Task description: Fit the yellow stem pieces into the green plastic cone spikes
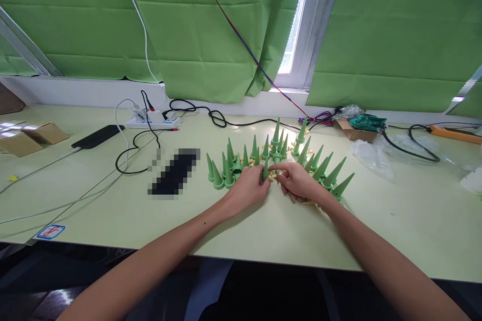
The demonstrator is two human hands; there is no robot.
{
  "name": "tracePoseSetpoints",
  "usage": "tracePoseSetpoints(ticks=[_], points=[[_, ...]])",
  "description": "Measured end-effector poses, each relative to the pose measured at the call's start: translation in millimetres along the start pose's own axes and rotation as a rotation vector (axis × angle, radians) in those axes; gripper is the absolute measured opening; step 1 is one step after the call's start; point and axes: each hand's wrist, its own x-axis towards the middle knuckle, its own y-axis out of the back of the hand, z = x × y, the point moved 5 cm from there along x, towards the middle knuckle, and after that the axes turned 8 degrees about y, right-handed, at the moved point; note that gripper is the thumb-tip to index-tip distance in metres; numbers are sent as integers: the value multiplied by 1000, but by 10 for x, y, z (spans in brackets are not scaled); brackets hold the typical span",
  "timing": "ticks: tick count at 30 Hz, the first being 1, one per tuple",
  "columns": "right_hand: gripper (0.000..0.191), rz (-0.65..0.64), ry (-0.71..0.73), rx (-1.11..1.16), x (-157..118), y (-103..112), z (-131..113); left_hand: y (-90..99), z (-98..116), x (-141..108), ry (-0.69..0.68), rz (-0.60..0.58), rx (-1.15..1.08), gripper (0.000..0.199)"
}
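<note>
Several pointed green cones stand on the table in two loose groups, one on the left (217, 176) and one on the right (331, 175), with more at the back (276, 133). My left hand (246, 185) is closed round a green cone (265, 171) in front of them. Close beside it, the fingers of my right hand (297, 180) are bent in a pinch at a small yellow piece (272, 176) by that cone. Other small yellow pieces (309, 151) lie among the cones. My fingers partly hide what is between the two hands.
A power strip (171, 123) with cables, a black slab-shaped device (98, 136) and cardboard boxes (45, 133) are on the left. A dark pixelated object (175, 173) lies nearer. Back right are an open carton (356, 132), clear plastic bags (372, 158) and an orange bar (455, 134).
</note>
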Motion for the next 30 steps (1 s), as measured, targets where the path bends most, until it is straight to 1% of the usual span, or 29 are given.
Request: tracePoseSetpoints(ticks=[8,17,20,24,30], points=[[40,-2,5,31,8,-8,23,17,23,-47,3,-5,29,15],[41,-9,-15,47,-12,-5,5,-24,-14,-12,0,-15,34,20],[39,-1,5,53,-12,-2,-8,-31,-16,2,2,-44,-3,19],[33,12,25,57,-9,3,-15,-50,-11,14,-14,-87,-58,17],[14,23,40,35,-8,1,-21,-43,-10,25,-47,-6,-55,17]])
